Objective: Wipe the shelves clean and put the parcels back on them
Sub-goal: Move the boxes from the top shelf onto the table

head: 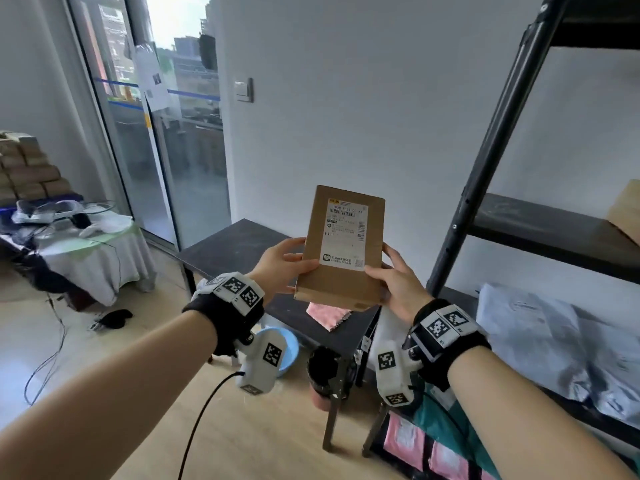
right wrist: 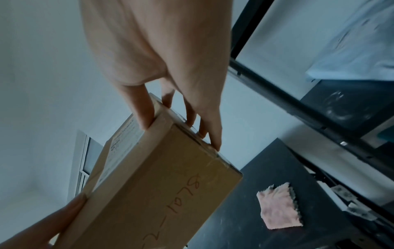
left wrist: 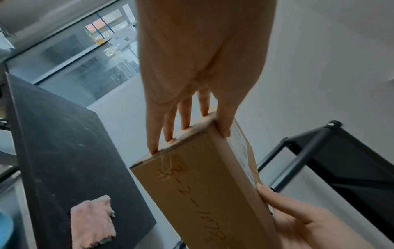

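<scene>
Above the dark table [head: 225, 247], flat cardboard parcel [head: 343, 244] held label-up between left hand [head: 280, 268] and right hand [head: 398, 282]. Each grip pinching a long edge, thumb on top, fingers beneath. Probably light, stiff, not slippery. Best taken by both long edges. Shelf [head: 540, 230] near right.

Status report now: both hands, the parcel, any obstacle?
Left hand and right hand both grip the cardboard parcel, upright, above the dark table. Pink cloth lies on table. Path to shelf looks free.
</scene>
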The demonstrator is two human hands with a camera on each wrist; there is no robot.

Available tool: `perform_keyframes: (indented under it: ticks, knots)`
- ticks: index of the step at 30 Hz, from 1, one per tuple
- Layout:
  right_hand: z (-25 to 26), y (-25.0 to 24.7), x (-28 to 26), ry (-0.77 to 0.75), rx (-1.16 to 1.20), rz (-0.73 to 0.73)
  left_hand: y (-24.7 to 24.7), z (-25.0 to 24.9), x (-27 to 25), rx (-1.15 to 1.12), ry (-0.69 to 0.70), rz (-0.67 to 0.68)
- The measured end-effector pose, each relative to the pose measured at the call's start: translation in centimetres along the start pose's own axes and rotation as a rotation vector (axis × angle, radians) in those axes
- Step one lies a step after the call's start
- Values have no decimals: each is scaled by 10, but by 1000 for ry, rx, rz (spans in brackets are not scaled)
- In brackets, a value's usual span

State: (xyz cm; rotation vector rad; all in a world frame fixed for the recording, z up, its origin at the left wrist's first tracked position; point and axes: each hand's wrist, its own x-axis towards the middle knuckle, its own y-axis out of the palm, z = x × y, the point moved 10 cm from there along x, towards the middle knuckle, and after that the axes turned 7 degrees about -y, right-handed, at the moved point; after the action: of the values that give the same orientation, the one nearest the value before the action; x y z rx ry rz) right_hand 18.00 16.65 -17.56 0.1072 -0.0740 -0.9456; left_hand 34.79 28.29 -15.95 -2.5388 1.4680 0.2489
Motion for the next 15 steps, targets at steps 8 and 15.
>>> perform_keyframes:
  ticks: [8,15]
  knots:
    - [-64,72,149,60,15,120,-89,22,128,14,-96,-63]
    - [-112,135,261,133,57,172,-161,32,231,22,-206,-70]
